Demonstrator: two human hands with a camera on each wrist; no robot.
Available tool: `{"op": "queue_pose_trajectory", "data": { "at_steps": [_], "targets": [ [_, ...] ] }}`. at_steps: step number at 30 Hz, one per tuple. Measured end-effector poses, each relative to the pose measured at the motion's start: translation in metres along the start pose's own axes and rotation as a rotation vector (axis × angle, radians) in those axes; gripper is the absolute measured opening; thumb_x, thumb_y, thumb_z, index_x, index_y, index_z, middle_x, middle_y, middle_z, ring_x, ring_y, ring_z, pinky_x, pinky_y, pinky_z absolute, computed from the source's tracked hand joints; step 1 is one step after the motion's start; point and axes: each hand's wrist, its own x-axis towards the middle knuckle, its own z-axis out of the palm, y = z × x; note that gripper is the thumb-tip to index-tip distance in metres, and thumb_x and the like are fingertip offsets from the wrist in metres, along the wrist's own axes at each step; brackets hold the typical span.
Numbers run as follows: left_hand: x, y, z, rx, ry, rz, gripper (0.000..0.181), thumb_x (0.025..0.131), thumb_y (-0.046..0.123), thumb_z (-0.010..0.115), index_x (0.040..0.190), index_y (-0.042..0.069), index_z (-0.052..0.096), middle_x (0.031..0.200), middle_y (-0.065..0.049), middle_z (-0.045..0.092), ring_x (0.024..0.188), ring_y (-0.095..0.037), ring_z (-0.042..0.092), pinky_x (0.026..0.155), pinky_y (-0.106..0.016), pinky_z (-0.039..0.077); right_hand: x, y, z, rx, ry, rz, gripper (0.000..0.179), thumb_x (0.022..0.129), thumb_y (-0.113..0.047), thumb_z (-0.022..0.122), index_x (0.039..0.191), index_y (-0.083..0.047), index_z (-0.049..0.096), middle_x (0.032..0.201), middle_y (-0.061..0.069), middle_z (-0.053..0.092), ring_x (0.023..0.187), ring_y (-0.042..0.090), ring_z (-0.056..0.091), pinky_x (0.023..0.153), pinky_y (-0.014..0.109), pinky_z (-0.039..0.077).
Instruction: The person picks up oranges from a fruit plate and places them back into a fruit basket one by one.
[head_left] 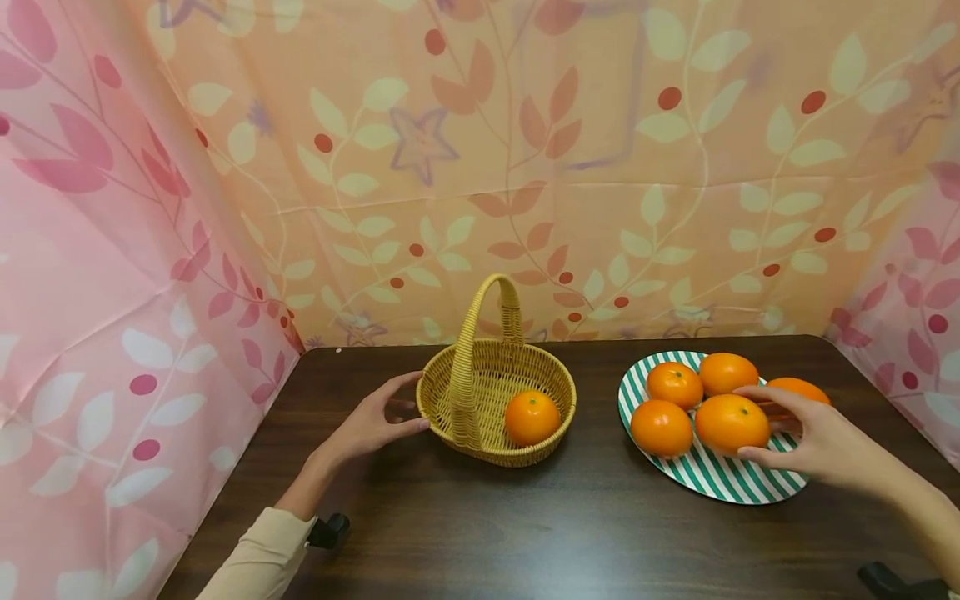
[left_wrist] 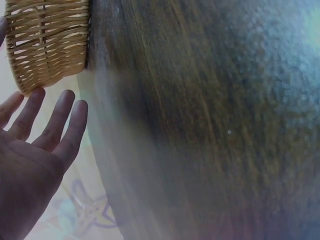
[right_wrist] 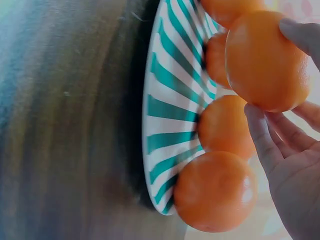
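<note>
A yellow wicker basket (head_left: pixel 491 400) with a tall arched handle stands upright on the table, holding one orange (head_left: pixel 532 418). My left hand (head_left: pixel 375 421) touches the basket's left side with loosely spread fingers; in the left wrist view the fingers look nearly straight against the weave (left_wrist: pixel 50 45). On the right, my right hand (head_left: pixel 832 442) grips an orange (right_wrist: pixel 265 60) between thumb and fingertips, over a green-and-white striped plate (head_left: pixel 738 483). Several other oranges (head_left: pixel 662 428) sit on that plate, one partly hidden behind the right hand.
The dark wooden table (head_left: pixel 450 525) has its back edge against a floral cloth (head_left: pixel 510 167). More patterned cloth (head_left: pixel 97 333) hangs along the left side. Bare tabletop lies between basket and plate. Black wrist mounts (head_left: pixel 327 531) show at both forearms.
</note>
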Motion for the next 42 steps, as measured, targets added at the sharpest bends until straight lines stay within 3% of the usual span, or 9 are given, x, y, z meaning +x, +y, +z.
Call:
{"op": "queue_pose_trajectory", "data": {
  "at_steps": [10,16,24,31,38,42],
  "targets": [
    [0.002,0.002,0.003,-0.013,-0.015,0.004,0.081,0.088,0.028,0.083,0.155,0.014,0.041,0.156,-0.010,0.040,0.116,-0.035,0.062,0.089,-0.045,0.056,0.010,-0.011,-0.018,-0.023,0.055,0.040,0.074,0.073,0.001,0.091,0.138,-0.005,0.057,0.125,-0.012,0.058,0.099,0.002,0.064,0.076,0.014,0.053],
    [0.001,0.001,0.001,0.003,-0.012,-0.008,0.080,0.089,0.028,0.083,0.155,0.014,0.041,0.155,-0.009,0.041,0.116,-0.034,0.062,0.088,-0.042,0.056,0.031,-0.018,-0.017,-0.007,0.079,0.071,0.072,0.074,-0.001,0.091,0.138,-0.012,0.060,0.124,0.000,0.064,0.103,0.003,0.063,0.083,0.013,0.050],
    [0.002,0.000,0.001,-0.003,-0.017,-0.009,0.080,0.089,0.028,0.083,0.155,0.014,0.041,0.155,-0.010,0.041,0.117,-0.037,0.061,0.089,-0.045,0.056,0.061,-0.029,-0.004,0.036,0.018,0.032,0.071,0.078,-0.004,0.089,0.141,-0.010,0.057,0.128,0.009,0.061,0.105,0.007,0.064,0.082,0.017,0.053],
    [0.003,0.003,0.000,-0.014,-0.024,-0.015,0.080,0.089,0.028,0.083,0.155,0.015,0.041,0.155,-0.010,0.041,0.118,-0.037,0.061,0.090,-0.047,0.055,0.082,-0.037,0.005,0.130,-0.033,0.095,0.068,0.083,-0.011,0.087,0.142,-0.015,0.055,0.132,0.005,0.058,0.104,0.018,0.067,0.084,0.026,0.056],
    [0.002,0.002,0.000,-0.019,-0.023,-0.009,0.081,0.088,0.026,0.083,0.155,0.013,0.040,0.155,-0.011,0.040,0.118,-0.038,0.061,0.089,-0.047,0.055,0.107,-0.046,0.018,0.053,-0.069,-0.002,0.069,0.082,-0.017,0.088,0.142,-0.010,0.056,0.129,0.004,0.060,0.111,0.019,0.060,0.092,0.020,0.049],
    [0.002,0.001,-0.001,-0.022,-0.020,-0.011,0.081,0.088,0.026,0.083,0.155,0.012,0.040,0.155,-0.011,0.040,0.117,-0.038,0.061,0.090,-0.047,0.055,0.123,-0.051,0.028,0.084,-0.094,-0.039,0.068,0.082,-0.018,0.089,0.141,-0.008,0.056,0.128,0.005,0.061,0.110,0.021,0.061,0.093,0.020,0.049]
  ]
}}
